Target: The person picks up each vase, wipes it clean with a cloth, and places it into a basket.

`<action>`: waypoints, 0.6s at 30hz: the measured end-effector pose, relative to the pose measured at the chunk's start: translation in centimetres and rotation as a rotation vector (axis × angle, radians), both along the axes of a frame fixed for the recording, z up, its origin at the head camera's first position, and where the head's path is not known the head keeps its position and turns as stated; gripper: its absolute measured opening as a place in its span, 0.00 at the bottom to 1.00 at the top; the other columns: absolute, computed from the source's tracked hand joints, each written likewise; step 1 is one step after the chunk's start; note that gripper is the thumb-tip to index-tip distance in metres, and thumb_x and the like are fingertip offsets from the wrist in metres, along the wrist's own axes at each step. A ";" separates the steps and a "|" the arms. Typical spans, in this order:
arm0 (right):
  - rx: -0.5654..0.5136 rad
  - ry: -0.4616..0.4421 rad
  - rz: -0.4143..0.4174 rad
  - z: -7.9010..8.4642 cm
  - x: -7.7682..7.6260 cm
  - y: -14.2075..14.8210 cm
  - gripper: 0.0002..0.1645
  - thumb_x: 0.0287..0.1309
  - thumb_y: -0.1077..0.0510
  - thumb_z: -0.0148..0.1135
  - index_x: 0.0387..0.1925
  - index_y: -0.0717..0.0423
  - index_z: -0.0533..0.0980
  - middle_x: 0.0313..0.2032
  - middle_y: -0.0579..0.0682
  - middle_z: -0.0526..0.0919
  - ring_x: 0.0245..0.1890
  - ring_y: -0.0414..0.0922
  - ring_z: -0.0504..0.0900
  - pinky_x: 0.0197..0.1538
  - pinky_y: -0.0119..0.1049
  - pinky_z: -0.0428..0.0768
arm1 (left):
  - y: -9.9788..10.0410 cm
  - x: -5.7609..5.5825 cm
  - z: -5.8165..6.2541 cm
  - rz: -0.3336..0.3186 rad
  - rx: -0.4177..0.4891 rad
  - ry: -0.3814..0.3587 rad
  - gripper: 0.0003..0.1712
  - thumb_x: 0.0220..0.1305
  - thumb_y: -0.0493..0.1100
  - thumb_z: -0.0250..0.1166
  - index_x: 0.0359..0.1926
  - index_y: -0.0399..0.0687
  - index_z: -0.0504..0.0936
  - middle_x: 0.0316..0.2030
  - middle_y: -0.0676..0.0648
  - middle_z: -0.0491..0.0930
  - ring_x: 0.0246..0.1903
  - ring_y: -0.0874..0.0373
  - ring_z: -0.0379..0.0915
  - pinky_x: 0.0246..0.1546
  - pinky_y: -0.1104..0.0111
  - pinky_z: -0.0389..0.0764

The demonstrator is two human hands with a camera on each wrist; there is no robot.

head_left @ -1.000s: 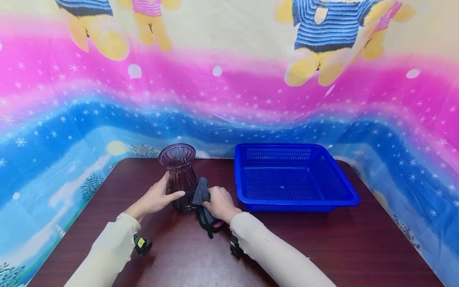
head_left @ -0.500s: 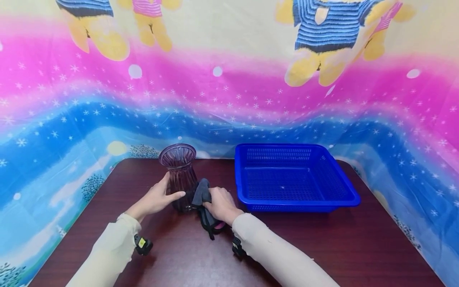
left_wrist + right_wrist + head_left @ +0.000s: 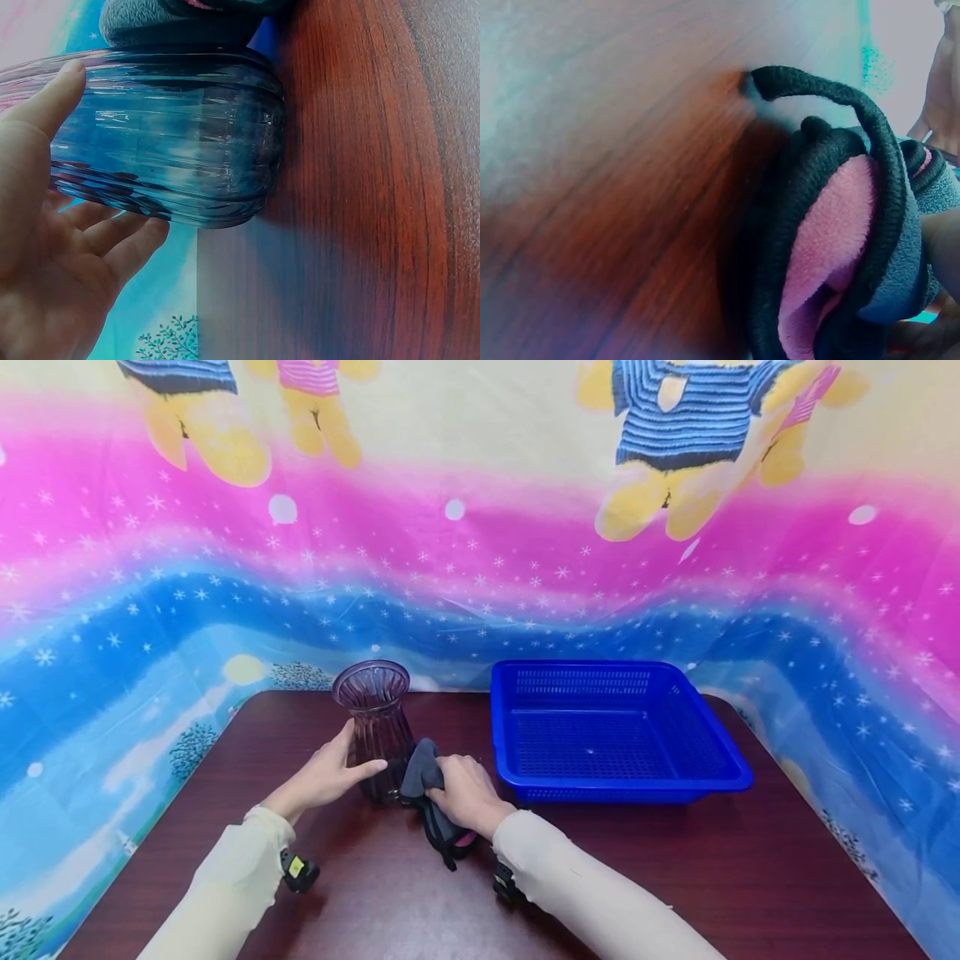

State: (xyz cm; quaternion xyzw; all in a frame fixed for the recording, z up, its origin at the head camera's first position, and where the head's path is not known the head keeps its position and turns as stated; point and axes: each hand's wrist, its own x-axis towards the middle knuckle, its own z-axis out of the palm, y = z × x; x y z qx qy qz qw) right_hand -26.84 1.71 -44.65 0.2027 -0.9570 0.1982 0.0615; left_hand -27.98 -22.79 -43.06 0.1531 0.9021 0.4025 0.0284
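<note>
A purple-tinted ribbed glass vase [image 3: 381, 747] with a flared rim stands upright on the table. My left hand [image 3: 322, 777] holds it from the left, thumb across the near side and fingers round the far side; the left wrist view shows the thumb and fingertips on the glass [image 3: 165, 127]. With my right hand [image 3: 465, 789] I grip a bunched cloth [image 3: 422, 772], grey outside, pink inside, with black edging. The cloth lies against the vase's lower right side. In the right wrist view its pink face [image 3: 836, 217] and black loop show; most right fingers are hidden.
A blue perforated plastic basket [image 3: 622, 785] sits on the right of the dark red wooden table [image 3: 405, 910], just beyond my right hand. Behind the table hangs a printed fabric backdrop [image 3: 480, 560].
My right hand has slid slightly down and to the right along the vase's side with the cloth. The left hand and the vase have stayed in place.
</note>
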 end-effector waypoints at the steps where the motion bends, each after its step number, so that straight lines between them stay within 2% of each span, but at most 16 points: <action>1: 0.007 0.002 0.003 0.1 0.1 0.1 0.12 0.56 0.50 0.73 0.36 0.53 0.83 0.32 0.51 0.88 0.33 0.48 0.85 0.32 0.38 0.78 | 0.0 0.0 0.0 0.001 -0.005 -0.002 0.58 0.70 0.58 0.63 0.79 0.33 0.37 0.76 0.27 0.52 0.72 0.32 0.60 0.72 0.41 0.64; 6: 0.032 0.020 0.031 0.2 0.5 0.4 0.13 0.57 0.50 0.73 0.38 0.53 0.83 0.34 0.50 0.88 0.35 0.48 0.84 0.34 0.38 0.79 | -0.1 0.0 0.1 0.008 -0.021 -0.010 0.59 0.70 0.59 0.63 0.79 0.32 0.35 0.77 0.26 0.48 0.73 0.31 0.58 0.72 0.40 0.63; 11: 0.041 0.031 0.074 0.5 1.0 0.8 0.09 0.57 0.51 0.73 0.32 0.50 0.82 0.31 0.48 0.86 0.34 0.45 0.82 0.33 0.34 0.76 | -0.2 -0.1 0.0 0.007 -0.028 -0.002 0.60 0.70 0.60 0.63 0.79 0.31 0.35 0.77 0.26 0.48 0.72 0.31 0.58 0.72 0.40 0.63; 18: 0.070 0.038 0.104 0.7 1.8 1.6 0.13 0.56 0.51 0.73 0.41 0.52 0.84 0.34 0.49 0.86 0.35 0.45 0.80 0.35 0.34 0.74 | -0.1 -0.1 -0.1 0.000 -0.028 0.003 0.60 0.70 0.59 0.63 0.79 0.30 0.35 0.77 0.26 0.47 0.73 0.31 0.57 0.73 0.40 0.62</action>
